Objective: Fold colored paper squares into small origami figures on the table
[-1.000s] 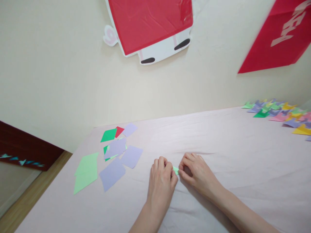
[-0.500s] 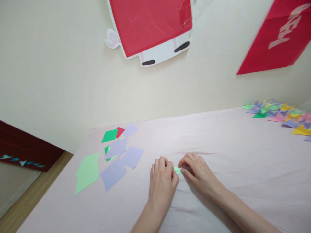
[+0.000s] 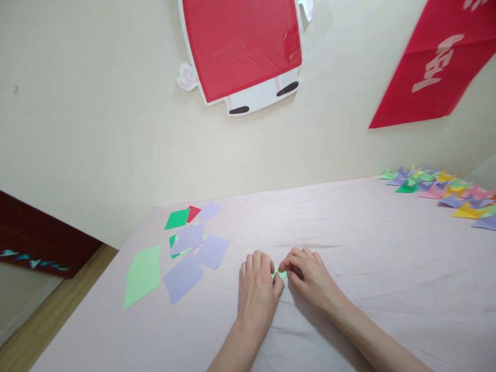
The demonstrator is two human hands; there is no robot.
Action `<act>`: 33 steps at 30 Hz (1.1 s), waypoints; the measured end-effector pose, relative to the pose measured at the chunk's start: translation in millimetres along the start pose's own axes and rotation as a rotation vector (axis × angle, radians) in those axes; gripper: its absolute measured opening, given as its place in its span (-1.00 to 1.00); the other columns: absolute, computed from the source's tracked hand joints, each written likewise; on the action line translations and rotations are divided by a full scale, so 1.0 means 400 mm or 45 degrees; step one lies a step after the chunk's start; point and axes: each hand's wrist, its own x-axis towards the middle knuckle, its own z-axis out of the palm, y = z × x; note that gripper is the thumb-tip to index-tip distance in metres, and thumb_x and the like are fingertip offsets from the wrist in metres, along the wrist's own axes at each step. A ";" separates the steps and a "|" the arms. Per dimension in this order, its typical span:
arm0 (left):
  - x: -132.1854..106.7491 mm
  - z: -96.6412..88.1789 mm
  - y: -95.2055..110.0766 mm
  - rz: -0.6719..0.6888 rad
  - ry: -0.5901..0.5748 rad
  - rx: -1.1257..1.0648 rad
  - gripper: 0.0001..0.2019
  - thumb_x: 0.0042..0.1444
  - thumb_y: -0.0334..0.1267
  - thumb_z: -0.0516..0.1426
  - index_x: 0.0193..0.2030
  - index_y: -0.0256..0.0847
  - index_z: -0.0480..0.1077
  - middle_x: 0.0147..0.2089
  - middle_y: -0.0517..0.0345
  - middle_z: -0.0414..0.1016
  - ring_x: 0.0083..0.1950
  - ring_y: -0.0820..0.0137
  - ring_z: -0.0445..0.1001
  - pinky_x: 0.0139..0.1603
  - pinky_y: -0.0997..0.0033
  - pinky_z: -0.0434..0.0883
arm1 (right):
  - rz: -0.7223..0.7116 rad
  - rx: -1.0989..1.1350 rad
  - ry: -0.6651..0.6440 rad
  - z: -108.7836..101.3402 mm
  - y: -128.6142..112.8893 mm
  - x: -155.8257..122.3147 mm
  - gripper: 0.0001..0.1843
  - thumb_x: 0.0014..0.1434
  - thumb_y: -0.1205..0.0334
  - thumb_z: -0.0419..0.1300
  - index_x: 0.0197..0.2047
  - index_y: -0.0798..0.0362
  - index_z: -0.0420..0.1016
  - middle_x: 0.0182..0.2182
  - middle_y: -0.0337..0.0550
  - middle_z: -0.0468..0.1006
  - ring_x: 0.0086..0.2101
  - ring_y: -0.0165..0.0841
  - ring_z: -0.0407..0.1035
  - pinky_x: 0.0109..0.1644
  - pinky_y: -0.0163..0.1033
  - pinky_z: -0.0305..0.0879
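A small folded light-green paper piece (image 3: 280, 274) lies on the pale pink cloth (image 3: 368, 258) between my two hands. My left hand (image 3: 258, 287) has its fingers curled and pinches the piece's left end. From the other side, my right hand (image 3: 310, 276) pinches the right end with curled fingers. Most of the paper is hidden under my fingers. Both hands rest low on the cloth near the table's middle.
Loose flat paper squares in lilac (image 3: 211, 251), light green (image 3: 143, 274), dark green (image 3: 176, 219) and red (image 3: 193, 213) lie to the left. Several folded coloured paper shapes (image 3: 437, 188) lie at the far right. Red decorations (image 3: 242, 46) hang on the wall behind.
Both hands have stayed on the green piece; my fingers have shifted slightly on it. The camera has tilted a little, so the scene sits lower in view.
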 end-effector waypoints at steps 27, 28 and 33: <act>-0.014 0.004 -0.006 -0.136 0.037 -0.314 -0.74 0.02 -0.57 -0.01 -0.24 -0.15 0.31 -0.12 0.12 0.37 -0.02 0.25 0.29 -0.02 0.26 0.21 | -0.060 -0.026 -0.008 -0.006 0.018 0.007 -0.61 0.08 0.51 0.03 -0.28 -0.05 0.63 -0.32 -0.19 0.56 -0.20 -0.27 0.37 -0.09 -0.17 0.10; -0.014 0.003 -0.008 -0.141 0.032 -0.319 -0.73 0.01 -0.58 -0.02 -0.24 -0.15 0.31 -0.11 0.12 0.37 -0.02 0.25 0.29 -0.02 0.26 0.21 | -0.063 -0.027 -0.007 -0.007 0.018 0.007 -0.61 0.08 0.51 0.03 -0.29 -0.05 0.63 -0.32 -0.19 0.56 -0.20 -0.27 0.37 -0.09 -0.17 0.11; -0.023 -0.007 -0.025 -0.056 0.043 -0.438 -0.68 -0.03 -0.60 -0.03 -0.21 -0.14 0.33 -0.10 0.13 0.38 -0.02 0.28 0.30 -0.01 0.29 0.23 | -0.092 0.011 -0.005 -0.018 0.013 -0.004 -0.65 0.07 0.48 0.02 -0.29 -0.02 0.59 -0.31 -0.19 0.56 -0.19 -0.26 0.37 -0.06 -0.14 0.12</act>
